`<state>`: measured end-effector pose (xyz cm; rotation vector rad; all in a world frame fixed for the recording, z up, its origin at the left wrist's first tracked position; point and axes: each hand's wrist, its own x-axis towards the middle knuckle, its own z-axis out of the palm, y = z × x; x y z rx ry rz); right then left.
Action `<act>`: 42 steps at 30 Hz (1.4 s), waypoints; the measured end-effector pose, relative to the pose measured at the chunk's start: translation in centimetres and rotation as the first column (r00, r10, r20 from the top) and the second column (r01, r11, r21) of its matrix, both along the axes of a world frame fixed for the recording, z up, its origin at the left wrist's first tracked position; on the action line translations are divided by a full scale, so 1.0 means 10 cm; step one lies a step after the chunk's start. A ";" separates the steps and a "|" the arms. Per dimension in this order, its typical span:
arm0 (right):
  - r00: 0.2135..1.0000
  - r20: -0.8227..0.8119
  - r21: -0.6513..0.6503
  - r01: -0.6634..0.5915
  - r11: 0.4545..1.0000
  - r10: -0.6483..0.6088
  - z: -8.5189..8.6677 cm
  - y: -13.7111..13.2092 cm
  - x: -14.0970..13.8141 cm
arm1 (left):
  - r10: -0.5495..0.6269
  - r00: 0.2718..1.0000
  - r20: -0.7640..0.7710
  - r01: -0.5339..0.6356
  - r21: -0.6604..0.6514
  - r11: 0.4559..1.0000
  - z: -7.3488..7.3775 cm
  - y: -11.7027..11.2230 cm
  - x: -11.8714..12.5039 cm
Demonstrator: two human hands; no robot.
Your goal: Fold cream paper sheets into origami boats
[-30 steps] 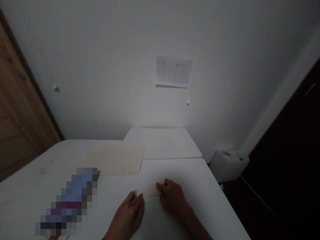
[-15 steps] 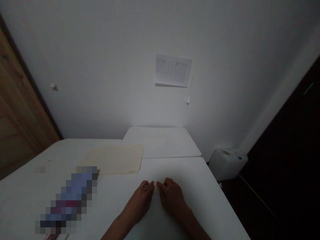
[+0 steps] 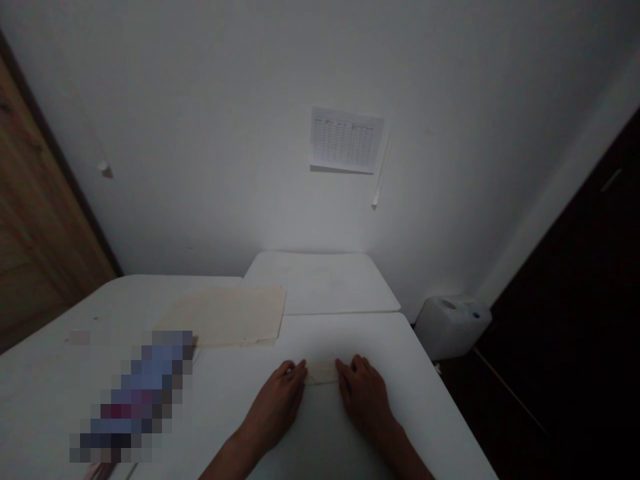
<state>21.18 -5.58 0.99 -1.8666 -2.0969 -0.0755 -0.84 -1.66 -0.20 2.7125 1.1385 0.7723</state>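
A small pale cream strip (image 3: 321,373), thin like folded paper, lies flat on the white table (image 3: 320,433) between my hands. My left hand (image 3: 283,397) pinches or presses its left end with closed fingertips. At the right end, my right hand (image 3: 365,393) has curled fingers, the thumb and forefinger against the strip. The middle of the strip shows, while both ends are hidden under the fingertips. A cream sheet (image 3: 230,317), or a stack of sheets, of similar colour lies farther back on the left.
A blurred-out bluish object (image 3: 145,393) lies on the table at left. A printed page (image 3: 347,141) hangs on the wall behind. A white plastic jug (image 3: 453,327) stands beyond the table's right edge. A wooden panel (image 3: 40,187) is at far left.
My right hand has slid to the right, away from the left, so more of the cream strip shows between them. My left hand has hardly moved.
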 end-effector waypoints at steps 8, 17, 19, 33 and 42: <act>0.999 -0.004 0.030 -0.032 0.999 0.032 0.03 0.05 0.06 | 0.037 0.996 -0.075 -0.032 0.072 0.997 -0.01 0.08 0.14; 0.925 -0.083 0.016 -0.371 0.929 0.371 0.16 -0.04 -0.08 | -0.030 0.988 -0.151 0.043 0.087 0.995 -0.12 0.13 0.09; 0.928 -0.109 0.006 -0.358 0.934 0.357 0.17 -0.06 -0.08 | -0.055 0.987 -0.152 0.065 0.064 0.996 -0.06 0.11 0.06; 0.983 -0.086 0.029 -0.163 0.986 0.165 0.00 -0.06 -0.03 | 0.022 0.959 -0.282 -0.014 0.030 0.999 -0.06 -0.05 0.02; 0.996 -0.001 0.067 -0.088 0.994 0.089 0.08 0.06 -0.14 | -0.003 0.942 -0.336 0.008 0.013 1.000 -0.11 -0.04 0.06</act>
